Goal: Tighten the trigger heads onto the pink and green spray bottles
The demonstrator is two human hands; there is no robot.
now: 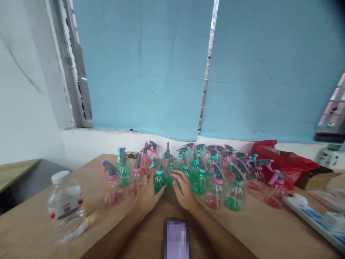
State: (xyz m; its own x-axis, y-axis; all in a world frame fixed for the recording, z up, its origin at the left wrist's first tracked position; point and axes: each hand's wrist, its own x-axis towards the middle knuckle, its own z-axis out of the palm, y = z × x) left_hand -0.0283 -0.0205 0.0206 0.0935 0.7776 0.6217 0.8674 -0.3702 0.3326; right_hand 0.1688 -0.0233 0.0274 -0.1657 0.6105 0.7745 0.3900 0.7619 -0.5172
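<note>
My left hand [148,194] is at the left side of a green spray bottle [160,181] with a teal collar, its fingers apart and its thumb near the bottle's lower front. To the right of that bottle is my right hand [184,189], fingers spread and curved, in front of another green bottle [169,169]. Neither hand visibly grips anything. A pink spray bottle [137,180] stands just left of my left hand. Right of my right hand are a green bottle [199,181] and a pink bottle [215,196].
Several more pink and green spray bottles stand behind. A water bottle [67,207] is at the left, a phone [176,239] at the front. A red plastic bag [285,165], a cardboard box [320,178] and a power strip [315,219] lie to the right on the wooden table [91,237].
</note>
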